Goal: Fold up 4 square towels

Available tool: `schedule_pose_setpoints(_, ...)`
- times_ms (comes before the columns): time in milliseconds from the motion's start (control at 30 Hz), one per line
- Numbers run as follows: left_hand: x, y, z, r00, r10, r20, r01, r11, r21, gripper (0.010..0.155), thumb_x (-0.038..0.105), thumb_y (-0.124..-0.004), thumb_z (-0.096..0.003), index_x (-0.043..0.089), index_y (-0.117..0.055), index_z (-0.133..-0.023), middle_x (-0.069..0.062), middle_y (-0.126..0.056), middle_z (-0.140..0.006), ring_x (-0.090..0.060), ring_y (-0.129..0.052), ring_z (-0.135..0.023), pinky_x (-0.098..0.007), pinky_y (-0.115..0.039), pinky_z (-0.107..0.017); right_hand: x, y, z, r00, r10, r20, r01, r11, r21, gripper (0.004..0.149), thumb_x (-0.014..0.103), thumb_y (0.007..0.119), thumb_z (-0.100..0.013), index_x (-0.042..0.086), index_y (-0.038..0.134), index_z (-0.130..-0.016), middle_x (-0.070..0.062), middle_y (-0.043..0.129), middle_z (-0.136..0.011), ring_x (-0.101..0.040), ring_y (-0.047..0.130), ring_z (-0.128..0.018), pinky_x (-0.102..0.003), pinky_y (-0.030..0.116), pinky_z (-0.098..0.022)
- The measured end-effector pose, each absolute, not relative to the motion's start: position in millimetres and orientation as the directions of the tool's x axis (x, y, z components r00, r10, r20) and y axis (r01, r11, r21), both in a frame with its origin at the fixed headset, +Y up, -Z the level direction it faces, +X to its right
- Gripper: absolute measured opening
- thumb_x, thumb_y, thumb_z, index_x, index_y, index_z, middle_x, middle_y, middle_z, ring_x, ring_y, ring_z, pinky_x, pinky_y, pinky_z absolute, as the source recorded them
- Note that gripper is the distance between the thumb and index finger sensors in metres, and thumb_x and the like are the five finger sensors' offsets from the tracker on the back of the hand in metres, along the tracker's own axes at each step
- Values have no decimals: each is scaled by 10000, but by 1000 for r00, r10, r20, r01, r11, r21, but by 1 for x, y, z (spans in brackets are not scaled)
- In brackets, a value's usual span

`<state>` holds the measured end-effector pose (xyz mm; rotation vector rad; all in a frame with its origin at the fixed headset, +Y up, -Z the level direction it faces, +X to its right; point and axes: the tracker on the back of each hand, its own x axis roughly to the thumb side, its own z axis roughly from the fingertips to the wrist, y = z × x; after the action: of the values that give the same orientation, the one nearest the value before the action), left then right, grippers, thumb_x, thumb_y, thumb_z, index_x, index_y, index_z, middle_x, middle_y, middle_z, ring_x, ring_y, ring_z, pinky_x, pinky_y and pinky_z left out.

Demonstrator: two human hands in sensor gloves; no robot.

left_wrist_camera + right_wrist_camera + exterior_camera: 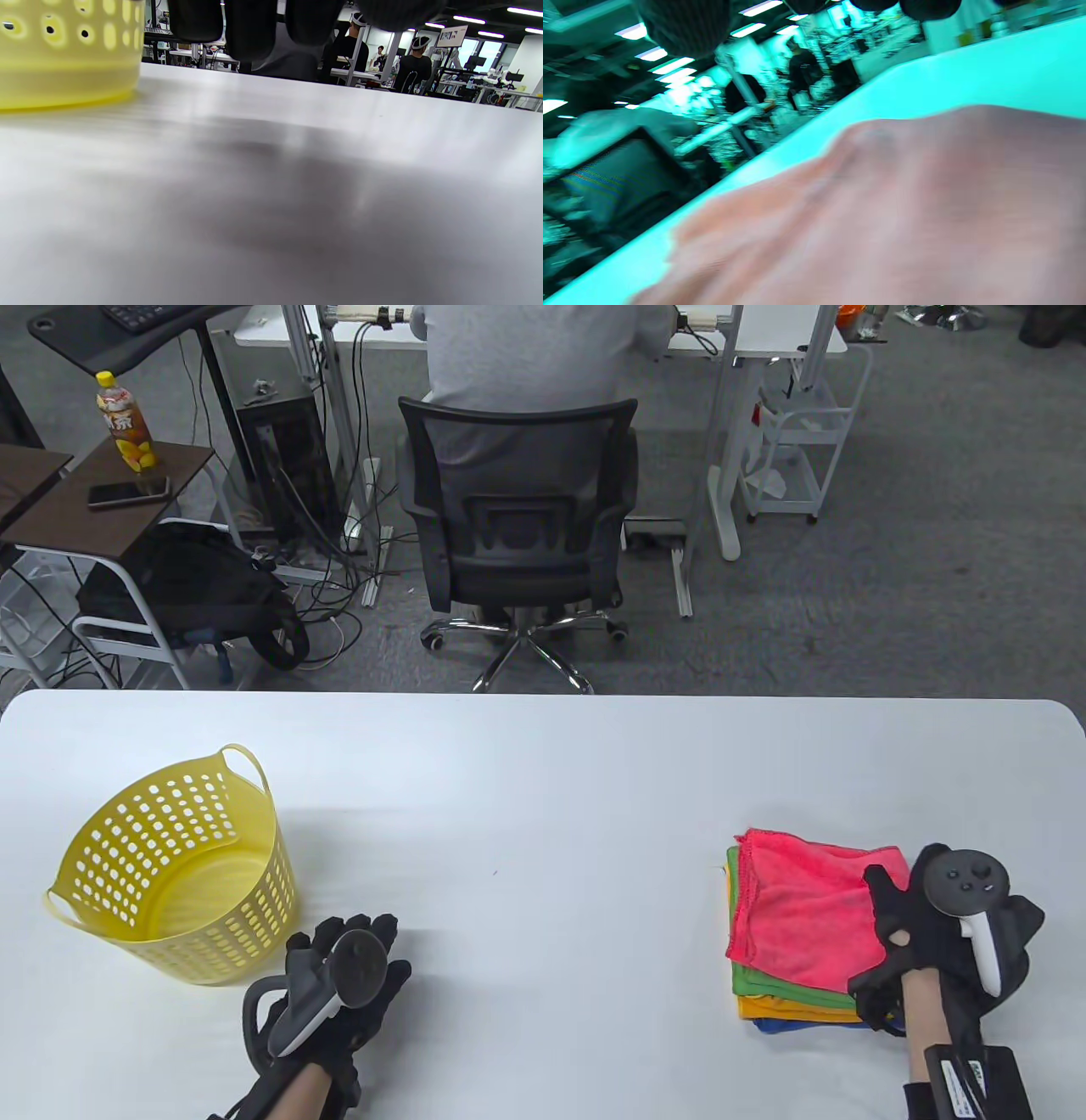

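A stack of square towels lies at the right of the white table (pixel 543 780): a red one (pixel 797 908) on top, then green (pixel 764 984), orange (pixel 789 1010) and blue (pixel 776 1027) edges below. My right hand (pixel 882 933) lies over the stack's near right corner, fingers extended; whether it touches the red towel is unclear. In the right wrist view the red towel (pixel 903 203) fills the lower frame, blurred, with the fingertips (pixel 687 25) above it. My left hand (pixel 365 929) lies open and empty, low over the table beside the basket; its fingertips (pixel 250 25) hang over bare tabletop.
A yellow perforated basket (pixel 254 891) stands empty at the table's left, just left of my left hand, and shows in the left wrist view (pixel 63 55). Beyond the far edge, a person sits in a black office chair (pixel 517 534).
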<state>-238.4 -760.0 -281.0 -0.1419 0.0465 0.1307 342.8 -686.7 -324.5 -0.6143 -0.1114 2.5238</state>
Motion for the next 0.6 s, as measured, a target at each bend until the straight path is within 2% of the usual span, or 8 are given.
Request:
schedule_pose_setpoints(100,-235,-750,-281,986,157,-61,-164,978,-130,709,653,-632,-483,439,-487,-1143,23,-524,-1242,-327,-521,-1185,-592,-397,-882,288,-663,-318,-788,573,-224,-533,-818,-217,879,516,750,-504,65,354,-1146,-388,297,-1160,-672,366,-986,-834,401,-602)
schedule_pose_setpoints(167,-232,-743,-281,985,162,-62,-168,978,-126,731,666,-623,-479,450,-440,-1153,18,-459,-1262,-334,-478,-1197,-594,-385,-884,258,-657,-315,-815,562,-145,-534,-824,-192,903,528,754,-500,66,328,-1149,-388,263,-1163,-676,329,-989,-840,375,-602)
schedule_pose_setpoints(233,-228,-735,-278,986,156,-63,-163,980,-111,749,677,-612,-474,453,-404,-1158,6,-402,-1272,-343,-438,-1202,-595,-375,-885,220,-656,-312,-857,512,-60,-501,-854,-136,935,548,752,-496,64,292,-1150,-387,226,-1163,-680,289,-990,-847,354,-599)
schedule_pose_setpoints(333,-224,-723,-269,984,173,-45,-175,983,-58,780,691,-600,-463,450,-357,-1163,-11,-357,-1275,-362,-418,-1198,-599,-383,-876,186,-665,-307,-899,439,12,-439,-897,-53,973,566,748,-488,63,237,-1145,-388,171,-1159,-681,228,-984,-852,311,-594)
schedule_pose_setpoints(467,-224,-719,-246,968,251,-2,-251,968,1,842,724,-587,-449,463,-212,-1156,-17,-304,-1279,-367,-415,-1199,-602,-381,-876,169,-689,-297,-945,323,57,-321,-946,44,1021,586,743,-474,60,162,-1129,-392,90,-1137,-655,113,-956,-820,197,-578)
schedule_pose_setpoints(600,-232,-732,-237,988,152,18,-153,984,92,845,741,-575,-435,497,-161,-1131,15,-254,-1277,-374,-399,-1201,-601,-386,-876,178,-713,-286,-954,290,77,-283,-955,82,1043,599,751,-461,88,130,-1125,-381,24,-1123,-610,22,-937,-778,113,-548)
